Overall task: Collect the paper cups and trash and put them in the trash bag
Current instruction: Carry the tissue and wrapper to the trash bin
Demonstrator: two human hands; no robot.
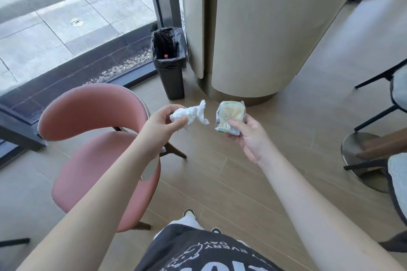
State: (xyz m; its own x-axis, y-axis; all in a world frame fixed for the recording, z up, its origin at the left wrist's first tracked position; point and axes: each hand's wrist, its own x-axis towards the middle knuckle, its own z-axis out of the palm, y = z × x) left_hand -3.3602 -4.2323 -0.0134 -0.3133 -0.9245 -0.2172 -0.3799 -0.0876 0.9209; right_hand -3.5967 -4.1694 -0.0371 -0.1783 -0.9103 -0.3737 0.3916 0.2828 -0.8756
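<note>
Mid-frame, above wood floor: left hand [164, 124] grip pinched crumpled tissue [189, 114] — right hand [248, 136] grip clamped snack wrapper [229, 117]; bag-lined bin [169, 59] beyond, upper centre.

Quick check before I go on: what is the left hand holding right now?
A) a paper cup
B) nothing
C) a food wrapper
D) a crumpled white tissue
D: the left hand pinches a crumpled white tissue, while the food wrapper is in the right hand; the bin with the black trash bag stands ahead by the window.
</note>
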